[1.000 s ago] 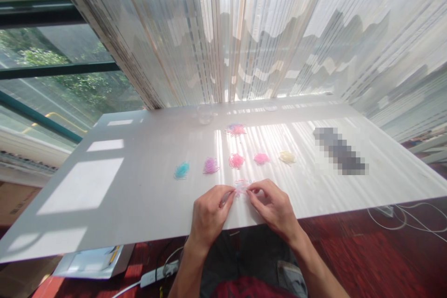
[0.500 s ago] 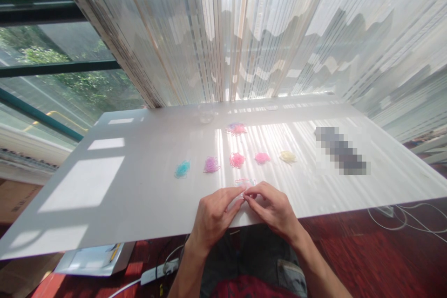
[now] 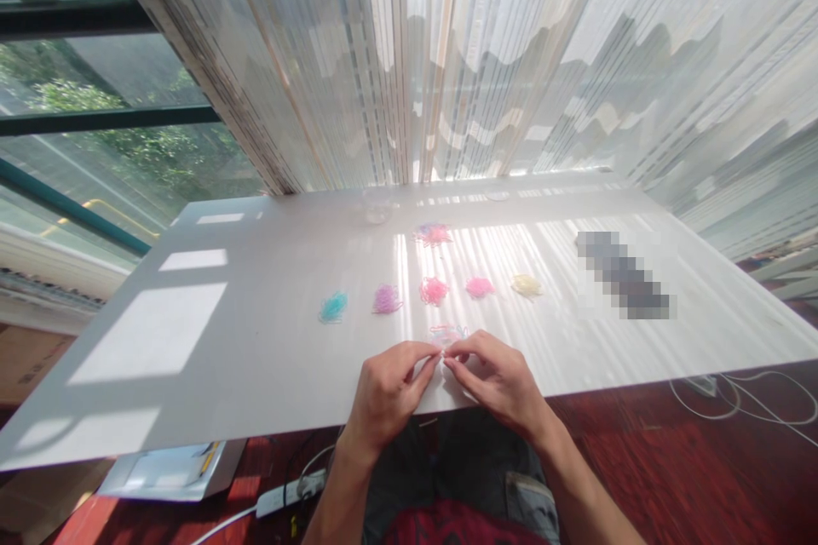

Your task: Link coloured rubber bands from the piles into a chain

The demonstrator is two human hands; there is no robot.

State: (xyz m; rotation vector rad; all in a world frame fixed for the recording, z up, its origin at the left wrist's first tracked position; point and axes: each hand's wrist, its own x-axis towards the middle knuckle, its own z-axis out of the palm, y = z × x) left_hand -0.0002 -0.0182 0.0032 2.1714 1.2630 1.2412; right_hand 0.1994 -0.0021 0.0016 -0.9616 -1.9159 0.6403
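My left hand (image 3: 393, 381) and my right hand (image 3: 495, 370) meet near the front edge of the white table, thumb and index finger of each pinched together. What lies between the fingertips is too small to make out. Just beyond them is a loose pile of thin pink and pale-blue wiry loops (image 3: 447, 332), partly hidden by my fingers. Farther back runs a row of similar small piles: teal (image 3: 333, 307), purple (image 3: 387, 299), red-pink (image 3: 433, 290), pink (image 3: 479, 287) and pale yellow (image 3: 526, 285).
A mixed pink and violet pile (image 3: 433, 234) lies behind the row. A clear dish (image 3: 377, 211) stands near the back of the table (image 3: 268, 358). To the right is a blurred-out dark object (image 3: 626, 277). A power strip (image 3: 285, 496) lies below the table's front edge.
My fingertips have drawn slightly apart, the left hand moving a little to the left. The piles in the row stay as they were.
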